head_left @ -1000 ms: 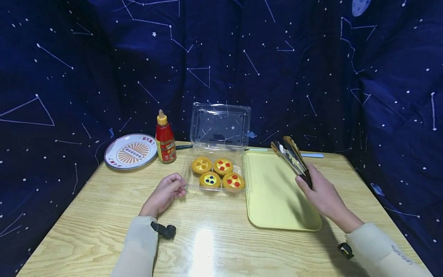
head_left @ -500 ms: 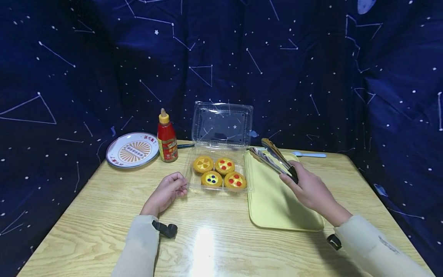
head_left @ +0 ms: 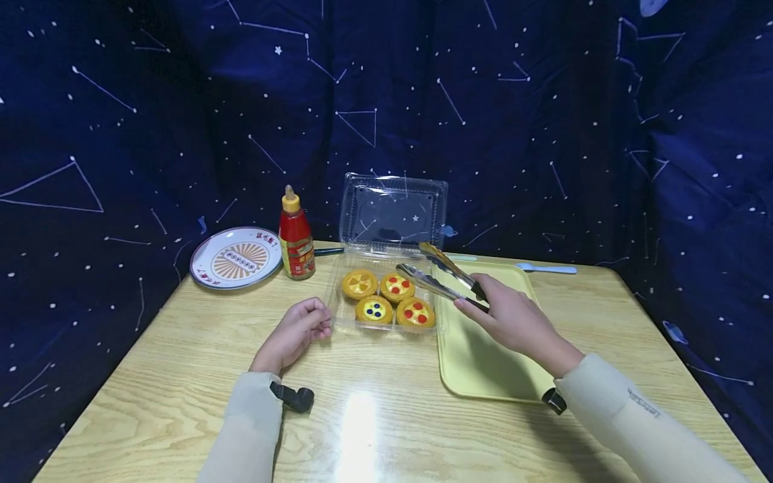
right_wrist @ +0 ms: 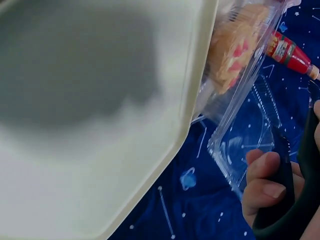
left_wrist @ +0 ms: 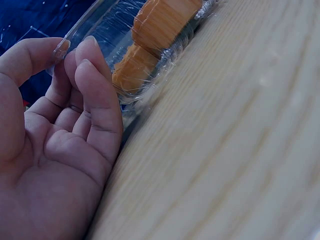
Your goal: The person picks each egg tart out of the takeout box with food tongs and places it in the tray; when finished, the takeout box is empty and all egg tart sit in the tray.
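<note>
My left hand pinches the left rim of a clear hinged plastic box; the left wrist view shows the thumb and fingertips at its edge. Inside the box sit several egg tarts: one with orange wedges, one with blue dots, and two with red dots, at back right and front right. My right hand grips metal tongs by their black handles. The tongs' arms are spread, with nothing between them, and the tips overlap the box's back right part.
The box's lid stands raised at the back. A yellow tray lies right of the box, under my right hand. Further off are a ketchup bottle, a patterned plate and a light blue fork.
My right hand has carried the tongs leftward from above the tray to the box, turning them to point left. My left hand keeps its hold on the rim.
</note>
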`<state>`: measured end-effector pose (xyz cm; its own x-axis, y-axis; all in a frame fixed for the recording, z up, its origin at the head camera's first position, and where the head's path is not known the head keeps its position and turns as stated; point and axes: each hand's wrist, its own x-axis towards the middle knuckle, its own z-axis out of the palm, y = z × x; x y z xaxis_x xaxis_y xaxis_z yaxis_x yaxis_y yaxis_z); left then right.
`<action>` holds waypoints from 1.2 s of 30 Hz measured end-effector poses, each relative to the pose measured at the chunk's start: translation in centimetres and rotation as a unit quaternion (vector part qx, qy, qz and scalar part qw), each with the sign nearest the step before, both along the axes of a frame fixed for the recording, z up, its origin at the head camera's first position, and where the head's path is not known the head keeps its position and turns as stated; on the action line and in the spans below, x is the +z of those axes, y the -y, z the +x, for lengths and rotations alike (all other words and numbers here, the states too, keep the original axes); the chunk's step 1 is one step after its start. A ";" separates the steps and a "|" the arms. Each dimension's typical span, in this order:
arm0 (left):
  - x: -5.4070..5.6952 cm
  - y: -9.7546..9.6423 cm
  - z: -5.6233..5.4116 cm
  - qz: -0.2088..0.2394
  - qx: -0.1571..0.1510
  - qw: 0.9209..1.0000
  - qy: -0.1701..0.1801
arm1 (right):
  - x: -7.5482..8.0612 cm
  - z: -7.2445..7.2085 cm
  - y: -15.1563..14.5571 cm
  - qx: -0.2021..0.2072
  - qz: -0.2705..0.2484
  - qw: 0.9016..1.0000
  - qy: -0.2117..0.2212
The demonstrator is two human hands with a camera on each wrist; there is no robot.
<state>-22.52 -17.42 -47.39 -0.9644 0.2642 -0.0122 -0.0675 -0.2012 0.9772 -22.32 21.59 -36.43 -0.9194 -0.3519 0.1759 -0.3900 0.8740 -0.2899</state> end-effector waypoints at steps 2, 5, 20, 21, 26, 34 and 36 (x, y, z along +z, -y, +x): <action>0.0 -0.1 0.0 0.002 0.002 1.000 0.000 | 0.0 -0.3 0.7 0.004 0.004 1.000 0.008; 0.1 -0.2 -0.1 0.004 0.003 1.000 -0.001 | -0.2 -0.7 1.7 0.013 0.012 1.000 0.017; 0.2 -0.4 -0.4 0.009 -0.002 1.000 -0.007 | -0.8 -1.9 6.8 0.037 0.079 0.996 0.028; 0.2 -0.4 -0.4 0.010 -0.001 1.000 -0.008 | -0.8 -2.0 7.2 0.036 0.082 0.996 0.030; 0.1 -0.4 -0.3 0.011 0.001 1.000 -0.008 | -1.4 -2.6 8.7 0.036 0.091 0.995 0.036; 0.1 -0.1 -0.2 0.009 -0.002 1.000 -0.001 | -2.2 -3.2 9.9 0.032 0.104 0.993 0.035; 0.1 0.0 -0.1 0.008 -0.002 1.000 -0.001 | -2.3 -3.2 10.1 0.027 0.110 0.993 0.035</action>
<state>-22.63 -17.41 -47.33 -0.9635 0.2676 -0.0067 -0.0668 -0.2163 0.9740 -25.52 11.48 -38.73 -0.9049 -0.4248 0.0258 -0.4246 0.8972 -0.1215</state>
